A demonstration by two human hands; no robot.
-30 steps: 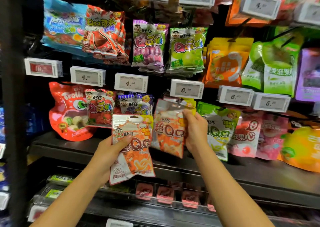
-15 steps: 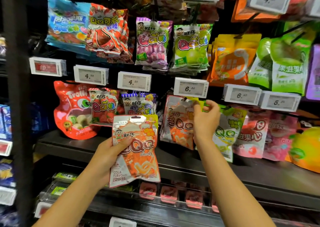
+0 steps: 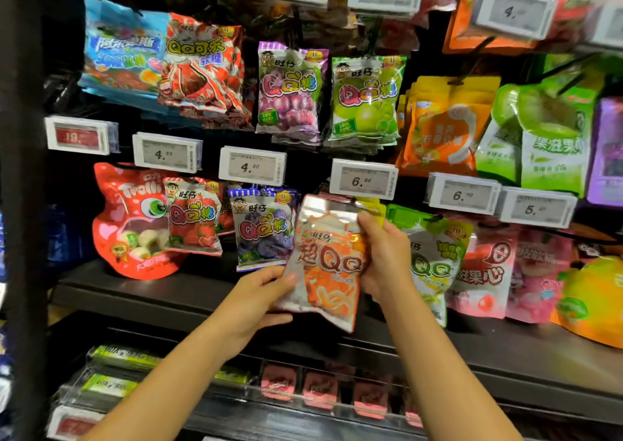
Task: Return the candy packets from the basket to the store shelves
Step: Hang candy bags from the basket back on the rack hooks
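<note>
Both hands grip the orange cola QQ packet (image 3: 325, 262): left hand (image 3: 258, 300) at bottom-left, right hand (image 3: 384, 255) at upper-right edge. Long axis upright, top just below the 6.50 price tag (image 3: 362, 179); peg hidden.

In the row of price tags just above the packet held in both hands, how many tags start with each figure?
Red tag reading 18: 1
White tags reading 4.20: 2
White tags starting with 6: 2
White tag starting with 5: 1
Total: 6
</note>
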